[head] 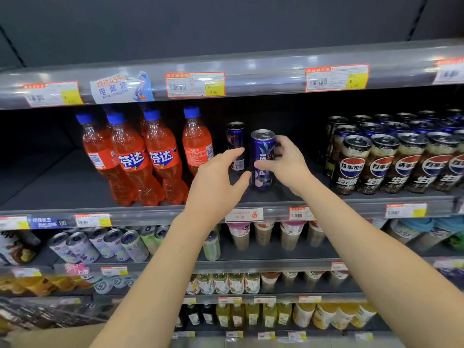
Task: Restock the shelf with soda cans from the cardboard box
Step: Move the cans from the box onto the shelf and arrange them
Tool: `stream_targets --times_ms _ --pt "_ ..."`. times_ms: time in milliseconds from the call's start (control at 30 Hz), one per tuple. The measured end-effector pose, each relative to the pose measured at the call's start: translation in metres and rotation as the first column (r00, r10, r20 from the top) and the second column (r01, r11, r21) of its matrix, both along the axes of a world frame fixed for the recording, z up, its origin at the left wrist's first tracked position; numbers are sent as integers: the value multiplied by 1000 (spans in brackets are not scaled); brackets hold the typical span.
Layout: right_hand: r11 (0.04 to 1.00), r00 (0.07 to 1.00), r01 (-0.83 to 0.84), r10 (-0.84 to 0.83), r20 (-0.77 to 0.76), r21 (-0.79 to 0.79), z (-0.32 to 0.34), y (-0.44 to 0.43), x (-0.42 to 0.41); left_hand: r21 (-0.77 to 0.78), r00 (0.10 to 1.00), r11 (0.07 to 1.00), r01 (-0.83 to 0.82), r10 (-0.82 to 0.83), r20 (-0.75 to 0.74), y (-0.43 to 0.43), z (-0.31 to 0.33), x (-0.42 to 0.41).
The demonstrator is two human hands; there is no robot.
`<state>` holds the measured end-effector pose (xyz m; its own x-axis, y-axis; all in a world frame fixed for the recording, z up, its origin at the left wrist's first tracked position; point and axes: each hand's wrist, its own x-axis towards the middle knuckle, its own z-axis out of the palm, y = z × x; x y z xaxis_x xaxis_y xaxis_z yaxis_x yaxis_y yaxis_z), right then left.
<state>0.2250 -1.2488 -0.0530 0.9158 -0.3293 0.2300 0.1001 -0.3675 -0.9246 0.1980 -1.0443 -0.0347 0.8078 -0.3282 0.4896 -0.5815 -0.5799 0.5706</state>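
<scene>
**Setting a blue can upright in the gap on the drinks shelf**

Standing upright, the blue soda can [261,160] has its base on the middle shelf [75,182], in the open stretch between two product groups. The right hand [285,160] grips it, thumb across the printed front and fingers wrapped round the far side. That hold suits steering the can and turning its label outward. A second blue can [235,144] stands just behind and to the left, so the held one looks meant to start or extend a row of the same drink.

The left hand [221,177] is open, its fingers loosely curved and holding nothing. Its thumb lies just beside the held can's lower left, probably to steady it or nudge it square. Whether it actually touches is hard to tell from this angle.

Orange soda bottles [150,156] crowd the left of the gap and black cans [376,162] fill the right in tight rows, which explains the narrow central placement. Price labels [194,84] line the rail above. The cardboard box is out of view.
</scene>
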Motion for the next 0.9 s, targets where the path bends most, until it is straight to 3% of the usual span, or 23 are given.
stream_targets --times_ms 233,567,900 --pt "997 997 73 -73 32 6 -21 -4 32 93 996 995 -35 27 87 2 -4 -3" --pt "981 988 151 -151 6 -125 -24 -12 65 86 999 996 -33 34 -4 3 -18 -5" --pt "987 989 136 -140 -38 -90 -22 -15 81 89 998 995 -50 53 -37 9 -26 -2"
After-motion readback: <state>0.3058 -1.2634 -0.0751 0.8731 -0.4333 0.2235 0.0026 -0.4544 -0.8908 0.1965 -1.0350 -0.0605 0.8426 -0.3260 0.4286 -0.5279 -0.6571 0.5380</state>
